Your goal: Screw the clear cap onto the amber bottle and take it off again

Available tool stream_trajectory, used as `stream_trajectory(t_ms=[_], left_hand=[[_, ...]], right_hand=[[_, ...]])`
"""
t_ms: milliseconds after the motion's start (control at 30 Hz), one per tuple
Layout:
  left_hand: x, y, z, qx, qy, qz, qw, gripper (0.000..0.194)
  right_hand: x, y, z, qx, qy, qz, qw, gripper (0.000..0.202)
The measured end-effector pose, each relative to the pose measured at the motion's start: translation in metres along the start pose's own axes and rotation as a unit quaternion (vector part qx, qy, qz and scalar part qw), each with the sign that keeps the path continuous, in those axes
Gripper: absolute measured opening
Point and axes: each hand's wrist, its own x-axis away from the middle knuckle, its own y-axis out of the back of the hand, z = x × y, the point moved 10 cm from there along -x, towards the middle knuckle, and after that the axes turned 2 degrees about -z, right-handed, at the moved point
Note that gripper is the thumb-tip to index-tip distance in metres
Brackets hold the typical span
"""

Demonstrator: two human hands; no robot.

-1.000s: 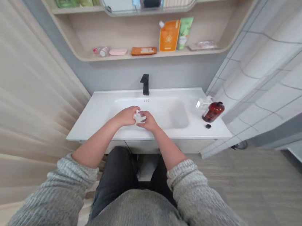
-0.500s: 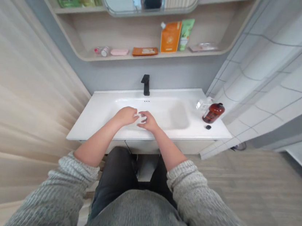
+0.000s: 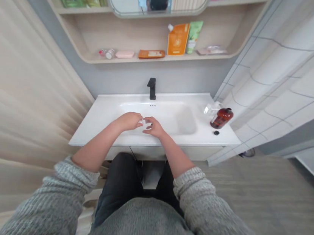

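Note:
Both hands are close together over the front of the white sink (image 3: 185, 121). My left hand (image 3: 130, 121) is closed, thumb and fingers pinching a small whitish thing (image 3: 141, 122) whose kind I cannot make out. Facing it, my right hand (image 3: 154, 128) curls its fingers and thumb in a C around something pale or see-through, hard to tell from the white basin. Behind the hands stands a black faucet (image 3: 151, 88). To the right, a brown bottle (image 3: 221, 118) without a cap stands on the counter, with a small black cap (image 3: 216, 132) in front.
A clear pump bottle (image 3: 211, 108) stands beside the brown one. Above the faucet, a shelf (image 3: 178, 56) bears an orange pouch (image 3: 178, 39), a green tube (image 3: 194, 37), an orange packet (image 3: 151, 54) and a pink case (image 3: 125, 54). A pale curtain (image 3: 26, 109) hangs on the left.
My left forearm has swung slightly outward to the left, its wrist turning a little. The right hand has hardly moved, and the two hands stay close together.

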Motion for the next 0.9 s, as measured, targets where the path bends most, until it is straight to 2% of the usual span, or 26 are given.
stream_trajectory(t_ms=[167, 300, 367, 467, 500, 533, 600, 667, 800, 900], left_hand=[[0.004, 0.001, -0.014, 0.024, -0.067, 0.016, 0.997, 0.021], [0.011, 0.005, -0.02, 0.059, -0.112, 0.011, 0.992, 0.029], [0.014, 0.004, -0.015, 0.097, -0.105, -0.018, 0.99, 0.034], [0.019, -0.001, 0.015, 0.218, -0.012, -0.14, 0.966, 0.051], [0.023, -0.01, 0.031, 0.274, 0.041, -0.181, 0.944, 0.063], [0.026, -0.024, 0.043, 0.331, 0.085, -0.197, 0.919, 0.075], [0.026, -0.059, 0.051, 0.42, 0.122, -0.176, 0.882, 0.087], [0.024, -0.082, 0.049, 0.461, 0.121, -0.152, 0.866, 0.087], [0.033, -0.091, 0.05, 0.474, 0.14, -0.185, 0.849, 0.078], [0.057, -0.091, 0.066, 0.458, 0.218, -0.248, 0.825, 0.075]], right_hand=[[0.0, -0.007, -0.001, -0.042, -0.02, 0.033, 0.998, 0.075], [0.0, -0.007, -0.003, -0.079, -0.038, 0.032, 0.996, 0.079], [0.0, -0.004, -0.006, -0.095, -0.053, 0.023, 0.994, 0.08], [-0.002, 0.0, -0.011, -0.12, -0.073, 0.006, 0.99, 0.079], [-0.002, 0.002, -0.012, -0.124, -0.075, -0.001, 0.989, 0.078], [-0.003, 0.004, -0.013, -0.123, -0.076, -0.006, 0.99, 0.078], [-0.003, 0.005, -0.014, -0.107, -0.074, -0.01, 0.991, 0.078], [-0.003, 0.003, -0.014, -0.091, -0.073, -0.003, 0.993, 0.079], [-0.001, -0.004, -0.012, -0.077, -0.066, 0.025, 0.994, 0.08], [0.0, -0.005, -0.013, -0.055, -0.066, 0.028, 0.996, 0.073]])
